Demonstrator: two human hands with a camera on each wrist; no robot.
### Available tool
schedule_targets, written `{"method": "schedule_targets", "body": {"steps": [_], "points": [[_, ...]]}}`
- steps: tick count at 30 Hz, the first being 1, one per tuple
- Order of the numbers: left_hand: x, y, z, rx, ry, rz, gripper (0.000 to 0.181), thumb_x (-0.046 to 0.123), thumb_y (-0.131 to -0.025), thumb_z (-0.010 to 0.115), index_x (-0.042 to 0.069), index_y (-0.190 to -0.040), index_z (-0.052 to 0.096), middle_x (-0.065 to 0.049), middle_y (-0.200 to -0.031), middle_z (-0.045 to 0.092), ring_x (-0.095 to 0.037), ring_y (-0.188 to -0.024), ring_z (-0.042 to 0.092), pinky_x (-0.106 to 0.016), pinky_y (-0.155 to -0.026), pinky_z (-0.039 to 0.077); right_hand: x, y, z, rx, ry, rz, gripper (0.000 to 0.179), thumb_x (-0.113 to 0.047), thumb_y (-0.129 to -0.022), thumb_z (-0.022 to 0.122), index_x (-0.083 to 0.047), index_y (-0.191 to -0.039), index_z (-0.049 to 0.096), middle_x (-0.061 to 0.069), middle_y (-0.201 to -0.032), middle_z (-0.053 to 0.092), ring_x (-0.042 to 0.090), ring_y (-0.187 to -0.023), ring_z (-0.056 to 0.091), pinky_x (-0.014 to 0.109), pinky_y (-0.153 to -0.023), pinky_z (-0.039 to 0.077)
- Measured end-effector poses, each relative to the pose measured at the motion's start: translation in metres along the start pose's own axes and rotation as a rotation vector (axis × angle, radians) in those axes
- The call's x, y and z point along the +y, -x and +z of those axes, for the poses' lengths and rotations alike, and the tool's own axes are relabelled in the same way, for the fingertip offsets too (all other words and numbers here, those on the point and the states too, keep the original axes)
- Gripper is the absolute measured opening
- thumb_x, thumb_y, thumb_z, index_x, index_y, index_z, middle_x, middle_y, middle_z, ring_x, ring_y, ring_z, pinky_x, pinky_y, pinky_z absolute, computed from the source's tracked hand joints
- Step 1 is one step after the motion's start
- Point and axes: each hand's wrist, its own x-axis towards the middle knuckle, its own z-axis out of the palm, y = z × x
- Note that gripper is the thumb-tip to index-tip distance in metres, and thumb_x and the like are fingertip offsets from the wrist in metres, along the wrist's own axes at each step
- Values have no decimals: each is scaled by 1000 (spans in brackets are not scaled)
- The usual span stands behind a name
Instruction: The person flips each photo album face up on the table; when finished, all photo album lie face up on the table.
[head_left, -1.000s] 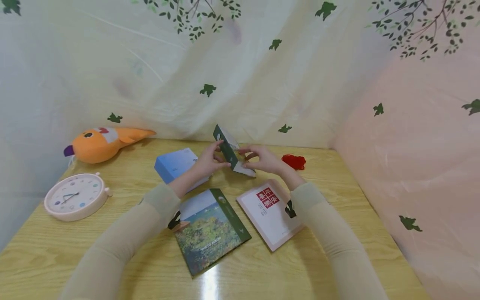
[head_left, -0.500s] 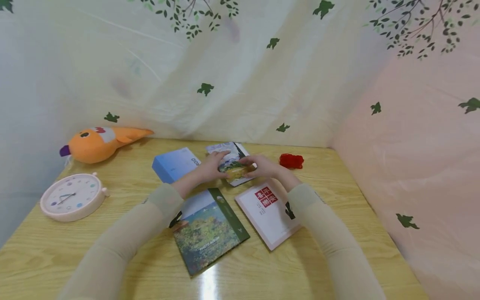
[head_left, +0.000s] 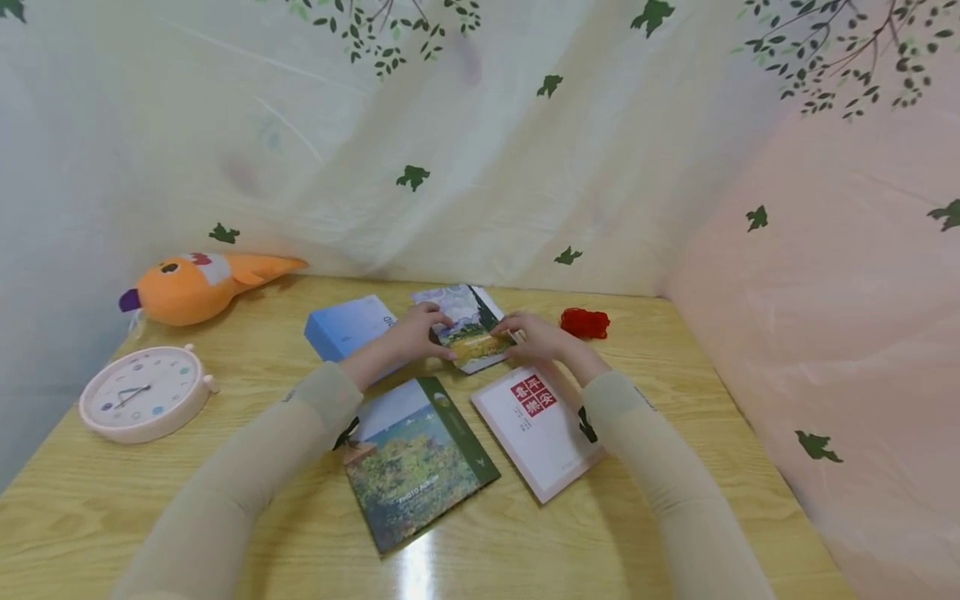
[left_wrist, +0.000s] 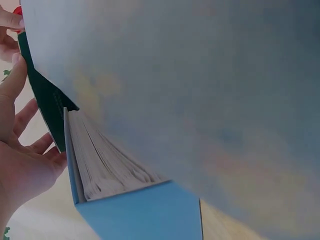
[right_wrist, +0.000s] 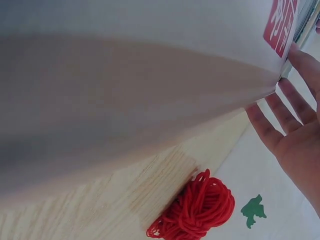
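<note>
got a pink clock [head_left: 142, 393] well left of the picture booklet [head_left: 474, 337], then an orange plush toy [head_left: 191, 292] on the same side. next up, a blue book [head_left: 347, 327] just left of it. see the left hand [head_left: 416, 333], fingers spread, touching the booklet's left side, plus a photo album [head_left: 420, 467] in front of it. can spot the booklet between both hands. also got the right hand [head_left: 538, 337], fingers loosely extended, touching its right side, a white book [head_left: 538, 433] in front and red string [head_left: 585, 323] to the right.

The wood-grain tabletop [head_left: 690, 367] carries a painting-covered booklet [head_left: 474, 335] between left grip [head_left: 415, 335] and right grip [head_left: 542, 338]; left of them, a blue box [head_left: 345, 327], clock [head_left: 146, 393] and orange plush toy [head_left: 187, 293]; right, red cord [head_left: 586, 323]; on their near side, a photo album [head_left: 420, 471] and pink-edged book [head_left: 542, 442].
</note>
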Motion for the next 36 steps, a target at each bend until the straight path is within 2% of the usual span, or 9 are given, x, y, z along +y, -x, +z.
{"method": "schedule_targets", "body": {"steps": [7, 12, 18, 24, 27, 29, 31, 34, 36], "points": [[2, 3, -1, -6, -47, 28, 64, 44, -82, 70, 10, -134, 53, -25, -149, 27, -42, -139, 22, -54, -113, 20, -2, 2, 0, 1, 14, -9, 42, -16, -87, 68, -15, -129, 59, 13, -141, 45, 32, -133, 37, 50, -110, 31], [2, 11, -6, -20, -3, 73, 71, 39, -84, 71, 5, -140, 44, -25, -150, 27, -41, -139, 21, -54, -113, 18, -8, 10, -1, 7, 19, -21, 47, -18, -87, 69, -15, -132, 56, 10, -140, 48, 30, -132, 38, 48, -109, 32], [5, 28, -14, -34, 44, 104, 74, 31, -84, 72, 0, -142, 38, -24, -147, 33, -40, -136, 28, -52, -113, 22, -18, 24, 4, 43, 14, -67, 54, -18, -84, 73, -11, -134, 53, 8, -133, 53, 28, -128, 43, 45, -108, 35], [-1, 45, -14, -67, 64, 81, 77, 37, -86, 68, 3, -145, 33, -18, -148, 35, -37, -136, 32, -51, -111, 26, -33, 45, 17, 74, 30, -154, 61, -23, -85, 72, -6, -137, 48, 10, -137, 50, 28, -127, 46, 44, -103, 40], [0, 54, -14, -51, 67, 88, 77, 38, -85, 69, 4, -145, 34, -18, -147, 36, -37, -135, 34, -52, -110, 28, -42, 54, 25, 46, -8, -172, 63, -25, -86, 71, -7, -140, 44, 12, -141, 46, 26, -119, 54, 40, -96, 48], [1, 60, -15, -30, 59, 101, 77, 39, -85, 69, 4, -144, 36, -19, -146, 37, -37, -133, 36, -53, -109, 30, -48, 59, 30, 44, 41, -173, 64, -30, -86, 70, -11, -141, 43, 11, -142, 45, 23, -109, 60, 38, -86, 53], [2, 65, -15, -23, 61, 99, 76, 38, -84, 70, 6, -144, 37, -18, -146, 38, -36, -133, 36, -53, -109, 30, -55, 65, 35, 59, 147, -187, 66, -39, -85, 70, -17, -141, 44, 7, -142, 46, 20, -90, 66, 36, -72, 55], [3, 73, -13, -31, 65, 97, 76, 39, -83, 71, 7, -144, 37, -17, -146, 38, -36, -133, 36, -53, -109, 30, -63, 72, 44, 68, 206, -214, 69, -43, -83, 70, -17, -141, 44, 3, -141, 48, 19, -99, 63, 36, -76, 53], [3, 79, -11, -39, 70, 98, 78, 39, -83, 71, 7, -144, 37, -17, -146, 39, -36, -133, 36, -53, -109, 30, -67, 76, 51, 50, 155, -231, 73, -40, -82, 72, -12, -142, 42, 5, -141, 47, 22, -110, 58, 39, -87, 51]]}}
